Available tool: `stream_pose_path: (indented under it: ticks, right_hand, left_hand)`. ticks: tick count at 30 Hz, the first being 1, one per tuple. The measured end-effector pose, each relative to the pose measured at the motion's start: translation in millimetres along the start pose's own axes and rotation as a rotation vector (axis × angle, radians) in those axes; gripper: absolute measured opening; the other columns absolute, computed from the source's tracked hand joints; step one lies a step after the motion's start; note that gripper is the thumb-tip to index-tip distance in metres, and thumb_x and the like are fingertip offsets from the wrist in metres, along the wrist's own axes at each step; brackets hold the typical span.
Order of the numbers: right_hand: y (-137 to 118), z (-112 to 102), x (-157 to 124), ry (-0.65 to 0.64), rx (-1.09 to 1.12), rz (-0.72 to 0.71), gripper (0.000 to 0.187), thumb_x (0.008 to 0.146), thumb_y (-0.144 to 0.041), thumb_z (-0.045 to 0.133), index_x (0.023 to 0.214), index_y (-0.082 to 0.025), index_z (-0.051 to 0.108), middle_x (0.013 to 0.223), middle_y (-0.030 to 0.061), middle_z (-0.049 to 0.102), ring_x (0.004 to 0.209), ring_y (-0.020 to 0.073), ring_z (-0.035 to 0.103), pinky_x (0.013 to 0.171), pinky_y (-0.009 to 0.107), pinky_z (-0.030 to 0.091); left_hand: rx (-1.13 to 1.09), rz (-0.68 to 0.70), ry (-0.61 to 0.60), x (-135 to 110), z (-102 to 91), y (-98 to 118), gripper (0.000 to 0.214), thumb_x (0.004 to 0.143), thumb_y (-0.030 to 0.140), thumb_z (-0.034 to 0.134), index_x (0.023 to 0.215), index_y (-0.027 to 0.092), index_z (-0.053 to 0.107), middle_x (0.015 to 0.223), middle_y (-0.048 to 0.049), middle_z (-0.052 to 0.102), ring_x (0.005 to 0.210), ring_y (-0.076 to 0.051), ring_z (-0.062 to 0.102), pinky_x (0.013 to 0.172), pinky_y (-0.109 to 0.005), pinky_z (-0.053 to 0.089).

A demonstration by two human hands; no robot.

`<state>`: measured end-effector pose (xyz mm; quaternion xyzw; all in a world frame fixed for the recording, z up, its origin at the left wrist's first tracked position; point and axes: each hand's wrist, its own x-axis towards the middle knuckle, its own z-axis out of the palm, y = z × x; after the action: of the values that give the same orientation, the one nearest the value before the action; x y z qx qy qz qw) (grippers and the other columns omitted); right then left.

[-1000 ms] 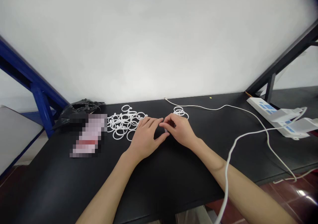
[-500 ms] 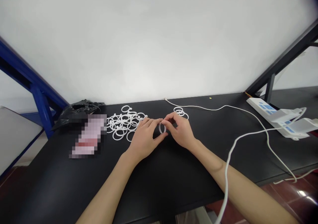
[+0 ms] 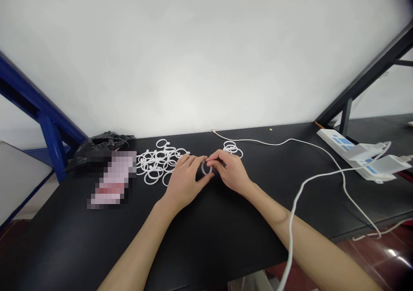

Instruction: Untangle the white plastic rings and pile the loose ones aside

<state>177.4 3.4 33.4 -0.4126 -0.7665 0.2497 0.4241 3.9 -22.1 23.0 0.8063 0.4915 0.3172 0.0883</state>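
Observation:
A small white ring [image 3: 203, 168] is held upright between my two hands, low over the black table. My left hand [image 3: 184, 177] has it between the fingertips and thumb, on its left side. From the right, the thumb and index finger of my right hand [image 3: 230, 170] pinch at the ring's upper right edge. Part of the ring is covered by the fingers. Beside my left hand lies a loose heap of white rings [image 3: 154, 168], several with a small knob. Just behind my right hand is a smaller group of white rings [image 3: 229, 145].
A black plastic bag [image 3: 105, 142] and a blurred pinkish item [image 3: 118, 170] lie at the left of the black table [image 3: 209, 235]. A white cable [image 3: 300, 192] runs across my right forearm. At the right is a white power strip [image 3: 338, 142] with plugged-in adapters.
The view has shifted slightly. Both hands, still on the ring, have moved a little left, and the ring appears slightly turned between the fingers.

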Motion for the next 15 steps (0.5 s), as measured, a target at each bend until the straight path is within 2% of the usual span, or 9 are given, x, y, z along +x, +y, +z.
stream_pose_path:
  ticks: [5,7,10,15]
  right_hand:
    - [2.6,1.4,-1.3,-0.004,0.024,0.043,0.012,0.091,-0.026,0.06,0.081,-0.022,0.066,0.078,-0.0018,0.07,0.065,0.0105,0.06,0.063,0.022,0.047]
    - [3.7,1.6,-1.6,0.003,0.01,0.053,0.01,0.09,-0.029,0.06,0.089,-0.022,0.067,0.079,-0.0011,0.07,0.068,0.0115,0.062,0.065,0.023,0.048]
    - [6.3,0.0,-0.2,0.017,-0.036,0.072,0.019,0.092,-0.035,0.057,0.103,-0.022,0.065,0.081,0.0004,0.07,0.071,0.0133,0.063,0.068,0.025,0.049]
    - [17.1,-10.7,5.6,0.117,-0.232,0.158,0.023,0.095,-0.038,0.05,0.098,-0.021,0.065,0.081,0.0016,0.069,0.069,0.0146,0.061,0.068,0.028,0.047]
  left_hand:
    - [0.006,0.009,0.003,0.2,0.1,0.8,0.029,0.09,0.035,0.058,0.114,0.02,0.059,0.102,-0.0052,0.066,0.104,-0.025,0.054,0.097,-0.046,0.045]
    - [0.025,0.013,0.026,0.8,0.4,-0.1,0.029,0.09,0.036,0.058,0.116,0.021,0.058,0.102,-0.0051,0.065,0.104,-0.025,0.054,0.095,-0.044,0.045]
    - [0.109,-0.008,0.1,2.0,0.3,-4.4,0.032,0.09,0.037,0.057,0.118,0.022,0.058,0.106,-0.0068,0.064,0.105,-0.026,0.054,0.095,-0.045,0.045]
    - [0.351,-0.222,0.2,3.0,-7.0,-16.7,0.038,0.092,0.038,0.051,0.121,0.016,0.059,0.109,-0.0146,0.061,0.106,-0.033,0.051,0.092,-0.049,0.044]
